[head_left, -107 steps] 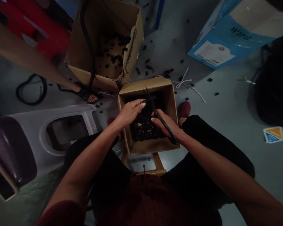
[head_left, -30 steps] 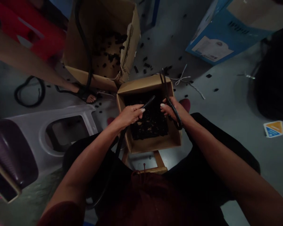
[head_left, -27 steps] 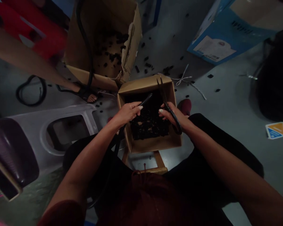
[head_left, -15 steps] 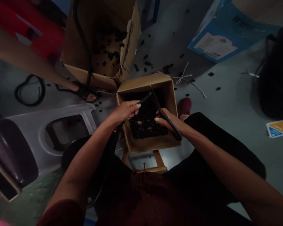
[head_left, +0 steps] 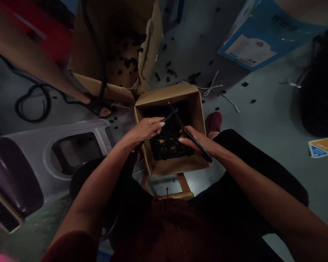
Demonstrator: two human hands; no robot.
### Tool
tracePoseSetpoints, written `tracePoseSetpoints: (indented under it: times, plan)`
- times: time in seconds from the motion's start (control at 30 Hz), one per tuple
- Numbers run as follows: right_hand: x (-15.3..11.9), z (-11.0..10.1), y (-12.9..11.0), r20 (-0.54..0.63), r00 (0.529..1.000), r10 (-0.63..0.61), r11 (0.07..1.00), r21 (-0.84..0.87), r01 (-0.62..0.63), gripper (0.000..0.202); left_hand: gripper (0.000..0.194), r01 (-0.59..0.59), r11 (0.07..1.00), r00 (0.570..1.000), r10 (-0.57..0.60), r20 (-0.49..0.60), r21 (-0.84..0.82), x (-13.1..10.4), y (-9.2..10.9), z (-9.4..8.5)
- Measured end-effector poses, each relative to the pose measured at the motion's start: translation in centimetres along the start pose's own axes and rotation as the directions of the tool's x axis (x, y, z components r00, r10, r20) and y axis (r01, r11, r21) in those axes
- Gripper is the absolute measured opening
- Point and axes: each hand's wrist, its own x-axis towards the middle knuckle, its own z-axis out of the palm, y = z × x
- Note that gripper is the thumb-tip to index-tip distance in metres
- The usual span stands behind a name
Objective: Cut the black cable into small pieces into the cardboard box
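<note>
Over the open cardboard box (head_left: 168, 94), my left hand (head_left: 147, 130) is closed round a black ribbed tube (head_left: 170, 115), whose end points up and to the right. My right hand (head_left: 192, 138) is closed on a long, thin dark tool (head_left: 196, 142). It looks like a blade, with a pale tip at its upper left. The tool crosses the tube near the tube's end; whether they touch I cannot tell. Dark small pieces (head_left: 166, 145) cover the bottom of the box, below both hands.
A larger torn carton (head_left: 150, 54) holds scattered black bits. Left are a person's foot (head_left: 105, 111), a coiled black tube (head_left: 47, 105) and a translucent plastic stool (head_left: 76, 125). A blue box (head_left: 251, 43) stands at upper right; white string (head_left: 211, 88) and black pieces lie on the floor.
The tool's tip has moved left and slightly down, now crossing the tube near its end. My left hand has barely moved. The person's leg and the black tubing at left have shifted slightly.
</note>
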Motion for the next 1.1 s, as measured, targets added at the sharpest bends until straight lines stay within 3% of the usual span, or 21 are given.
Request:
tracePoseSetpoints:
  times: [0.3, 0.73, 0.93, 1.1]
  plan:
    - [-0.3, -0.3, -0.4, 0.048, 0.999, 0.014, 0.998, -0.059, -0.011, 0.046, 0.036, 0.000, 0.999, 0.999, -0.003, 0.046, 0.052, 0.0, 0.2, -0.1]
    - [-0.4, 1.0, -0.3, -0.046, 0.998, 0.048, 0.996, -0.075, -0.051, 0.026, 0.026, 0.082, 0.995, 0.995, -0.078, 0.062, -0.064, 0.0, 0.0, 0.1]
    - [-0.4, 1.3, -0.3, -0.107, 0.992, 0.065, 0.988, -0.132, -0.079, 0.019, 0.023, 0.118, 0.943, 0.993, -0.107, 0.052, -0.312, 0.1, -0.1, 1.5]
    - [-0.4, 1.8, 0.2, -0.101, 0.995, -0.003, 0.980, -0.198, -0.017, 0.021, 0.023, 0.187, 0.824, 0.981, -0.134, 0.138, -0.535, 0.5, -1.0, 2.2]
